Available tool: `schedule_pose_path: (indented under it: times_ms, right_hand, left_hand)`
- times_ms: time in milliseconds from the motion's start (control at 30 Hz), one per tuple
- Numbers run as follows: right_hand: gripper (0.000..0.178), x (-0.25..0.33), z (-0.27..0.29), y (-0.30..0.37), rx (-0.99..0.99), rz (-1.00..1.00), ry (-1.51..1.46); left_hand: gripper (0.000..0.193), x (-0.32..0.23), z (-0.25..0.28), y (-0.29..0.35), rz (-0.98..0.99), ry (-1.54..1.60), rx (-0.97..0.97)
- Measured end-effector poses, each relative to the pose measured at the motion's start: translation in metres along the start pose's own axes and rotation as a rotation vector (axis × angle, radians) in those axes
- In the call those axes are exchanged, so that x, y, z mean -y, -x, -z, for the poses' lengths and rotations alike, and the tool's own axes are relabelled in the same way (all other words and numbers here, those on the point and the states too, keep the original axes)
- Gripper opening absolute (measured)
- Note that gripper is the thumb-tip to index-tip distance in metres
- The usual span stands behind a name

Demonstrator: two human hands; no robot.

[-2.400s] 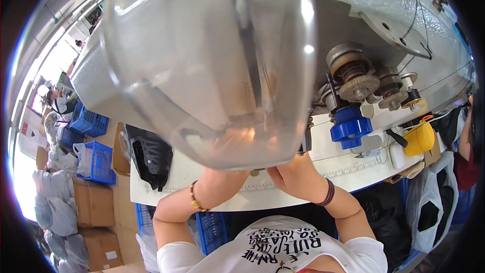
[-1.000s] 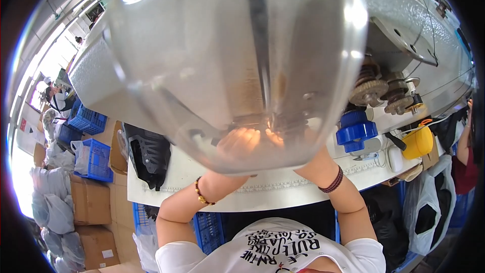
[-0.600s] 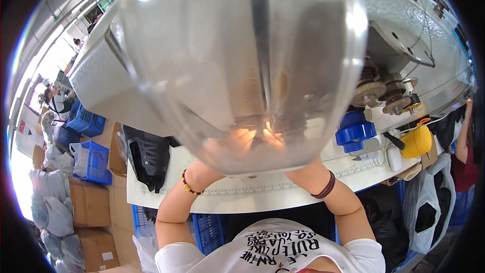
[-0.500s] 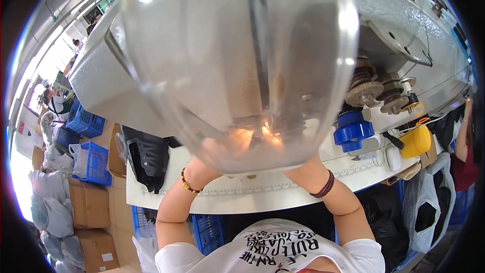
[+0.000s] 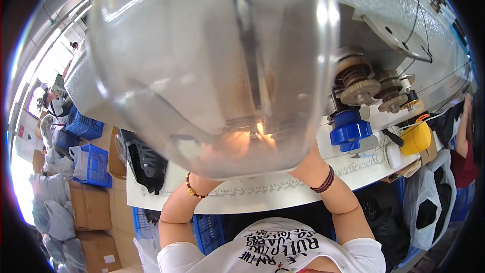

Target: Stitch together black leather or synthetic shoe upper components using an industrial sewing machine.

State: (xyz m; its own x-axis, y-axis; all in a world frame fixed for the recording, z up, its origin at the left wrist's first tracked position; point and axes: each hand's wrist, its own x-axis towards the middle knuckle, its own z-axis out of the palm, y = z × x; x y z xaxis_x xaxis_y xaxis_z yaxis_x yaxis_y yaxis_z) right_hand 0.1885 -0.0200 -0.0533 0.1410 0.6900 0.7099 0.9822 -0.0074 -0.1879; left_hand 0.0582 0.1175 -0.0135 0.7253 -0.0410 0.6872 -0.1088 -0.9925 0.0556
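Note:
A clear plastic shield (image 5: 217, 71) of a sewing machine (image 5: 348, 0) fills the middle of the view. Behind its lower part, my left hand (image 5: 227, 147) and my right hand (image 5: 301, 164) come close together under a bright light near the needle area. The shield blurs my fingers, and whatever lies between them cannot be made out. Both wrists, each with a bracelet, rest over the white table (image 5: 242, 199) by its printed ruler scale. Left of my left arm lies a black piece with cut-outs (image 5: 145, 164).
Right of the shield are thread tension dials (image 5: 359, 88) and a blue knob (image 5: 350, 130). A yellow container (image 5: 416, 139) stands farther right, near white plastic bags (image 5: 429, 207). Blue crates (image 5: 92, 164) and cardboard boxes (image 5: 90, 205) line the left floor. Another person's arm (image 5: 464, 131) shows at far right.
The shield and machine head sit further left in the view and the dials appear larger, as the view shifts. My hands stay together behind the shield; my left wrist has moved slightly right.

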Motion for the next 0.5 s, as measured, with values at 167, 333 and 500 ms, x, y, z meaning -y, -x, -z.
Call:
schedule_pose_path:
  times_ms: [167,333,500]
  right_hand:
    - [0.006,-0.001,-0.001,-0.003,-0.067,-0.014,-0.033]
    - [0.017,0.003,0.018,-0.008,-0.142,-0.02,-0.12]
    - [0.03,0.039,0.007,-0.004,-0.041,-0.087,-0.284]
  left_hand:
    - [0.02,0.006,0.007,0.011,0.061,0.033,0.095]
    - [0.027,0.086,0.024,0.035,0.121,0.513,0.368]
    - [0.026,0.118,-0.036,0.058,0.214,-0.028,0.269]
